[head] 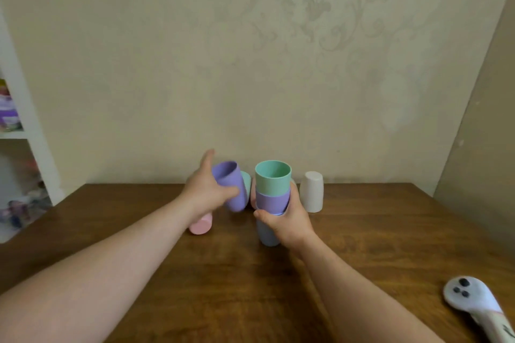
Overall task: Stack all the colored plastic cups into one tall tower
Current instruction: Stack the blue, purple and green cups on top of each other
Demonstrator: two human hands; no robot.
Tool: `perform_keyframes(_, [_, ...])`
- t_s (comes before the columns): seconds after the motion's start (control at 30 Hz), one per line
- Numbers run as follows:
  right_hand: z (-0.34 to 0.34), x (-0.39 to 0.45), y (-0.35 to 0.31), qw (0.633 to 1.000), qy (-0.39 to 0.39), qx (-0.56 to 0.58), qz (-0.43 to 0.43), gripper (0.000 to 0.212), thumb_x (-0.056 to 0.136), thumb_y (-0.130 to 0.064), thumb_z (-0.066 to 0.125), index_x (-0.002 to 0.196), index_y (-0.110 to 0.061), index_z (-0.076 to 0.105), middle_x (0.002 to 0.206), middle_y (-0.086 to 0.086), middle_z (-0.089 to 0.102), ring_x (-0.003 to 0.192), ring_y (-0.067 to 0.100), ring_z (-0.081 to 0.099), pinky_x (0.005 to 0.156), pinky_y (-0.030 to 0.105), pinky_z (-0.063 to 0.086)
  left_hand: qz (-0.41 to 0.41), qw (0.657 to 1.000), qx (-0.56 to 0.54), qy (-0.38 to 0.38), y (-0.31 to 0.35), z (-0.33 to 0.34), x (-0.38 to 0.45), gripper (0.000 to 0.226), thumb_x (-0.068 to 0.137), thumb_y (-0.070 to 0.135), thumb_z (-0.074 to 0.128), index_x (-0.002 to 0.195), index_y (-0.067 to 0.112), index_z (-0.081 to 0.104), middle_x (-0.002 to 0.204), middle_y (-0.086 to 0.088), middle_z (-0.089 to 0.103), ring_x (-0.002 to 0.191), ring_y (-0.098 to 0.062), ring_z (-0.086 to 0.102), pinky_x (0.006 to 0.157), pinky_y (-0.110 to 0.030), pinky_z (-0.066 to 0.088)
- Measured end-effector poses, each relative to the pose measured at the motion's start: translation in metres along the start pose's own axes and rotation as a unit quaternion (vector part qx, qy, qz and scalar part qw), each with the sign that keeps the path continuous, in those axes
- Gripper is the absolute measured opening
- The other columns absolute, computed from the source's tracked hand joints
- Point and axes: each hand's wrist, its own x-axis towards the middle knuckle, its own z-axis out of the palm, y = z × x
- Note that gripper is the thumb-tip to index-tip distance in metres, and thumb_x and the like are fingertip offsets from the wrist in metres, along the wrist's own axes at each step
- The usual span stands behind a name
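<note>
At the far left edge, beyond the counter (pixel 111 231), a white shelf unit (pixel 16 108) holds blurred coloured clutter. Moving right, a pink cup (pixel 201 226) stands upside down on the wood, partly hidden under the left forearm. Above it the left hand (pixel 204 189) has its fingers (pixel 231 193) clenched around the wall of a loose purple cup (pixel 230 185), held tilted in the air with its mouth toward the camera; a pale green cup (pixel 247 184) peeks out just behind it, and I cannot tell whether that one is resting on the counter. Next comes the tower (pixel 271 203): a mint green cup (pixel 273 177) nested on top, a second purple one (pixel 271 200) below it, and a grey-blue cup (pixel 267 234) as the base resting on the counter. The right hand (pixel 289 220) wraps this tower at mid-height, thumb across the front, steadying it. Just beside the tower to the right, a white cup (pixel 312 191) stands inverted and apart. A white controller (pixel 473 306) lies near the right corner. These cups look light, stiff and smooth, so they probably slide readily into one another and could tip if bumped; gripping each by its side wall below the rim, mouth up, seems the safest way to drop it into the top cup.
</note>
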Motion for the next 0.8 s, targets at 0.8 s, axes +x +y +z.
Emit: perform_keyframes(0.8, [-0.005,-0.022,-0.012,0.999,-0.034,-0.013,0.006,0.088,0.066,-0.047,0.092,0.138,-0.056,0.042,0.127,-0.022,0.066,0.116,0.011,0.067,0.103,0.050,0.059,0.105,0.973,-0.139,-0.150,0.055,0.014,-0.032,0.113,0.088,0.041,0.088,0.173,0.039,0.013,0.147,0.019,0.051,0.132,-0.009,0.058,0.103,-0.028,0.051])
